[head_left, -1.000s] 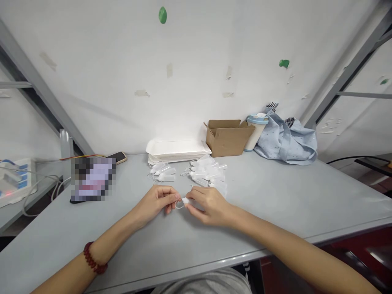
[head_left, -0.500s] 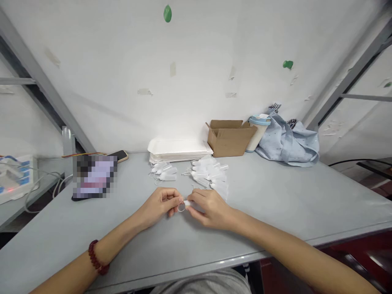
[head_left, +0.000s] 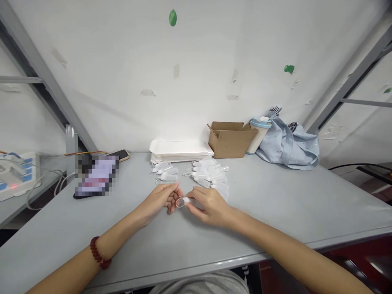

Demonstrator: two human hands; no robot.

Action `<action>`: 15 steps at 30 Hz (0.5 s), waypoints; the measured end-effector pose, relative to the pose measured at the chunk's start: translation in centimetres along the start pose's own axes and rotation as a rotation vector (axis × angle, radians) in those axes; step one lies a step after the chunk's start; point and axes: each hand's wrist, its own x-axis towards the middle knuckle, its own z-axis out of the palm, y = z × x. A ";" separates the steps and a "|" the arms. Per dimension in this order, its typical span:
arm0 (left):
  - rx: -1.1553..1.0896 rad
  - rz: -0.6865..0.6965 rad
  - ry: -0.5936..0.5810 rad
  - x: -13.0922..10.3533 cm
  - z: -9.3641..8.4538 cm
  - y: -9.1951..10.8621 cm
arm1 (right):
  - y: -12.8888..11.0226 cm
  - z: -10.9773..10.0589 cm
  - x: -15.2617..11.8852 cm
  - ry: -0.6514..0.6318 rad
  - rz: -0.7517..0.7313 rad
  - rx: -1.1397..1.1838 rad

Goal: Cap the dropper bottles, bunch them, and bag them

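Note:
My right hand pinches a small white-capped piece between thumb and fingers. A thin pale loop of string hangs out of it on the left; the rest of the piece is hidden in the hand. My left hand is just left of the loop, its thumb raised apart from loosely curled fingers, and nothing shows in its grip. Beyond my hands lie two groups of clear-white plastic tubes with string loops: a small group at left and a larger pile at right.
White flat cartons are stacked against the wall, beside an open brown cardboard box. A blue-lidded cup and a light-blue cloth bag stand to the right. Phones and a power strip are on the left.
My left thumb and fingers have parted and come away from the white-capped piece. My right hand keeps its pinch on it. The view has shifted slightly.

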 end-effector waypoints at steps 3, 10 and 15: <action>0.081 0.054 -0.029 -0.1 -0.4 0.2 | 0.0 -0.1 0.0 0.019 0.012 0.009; 0.312 0.118 -0.035 -0.3 -0.5 -0.1 | -0.1 0.2 -0.3 -0.013 0.012 0.023; 0.337 0.136 -0.025 -0.6 -0.1 -0.3 | -0.2 0.3 -0.5 -0.024 0.010 0.038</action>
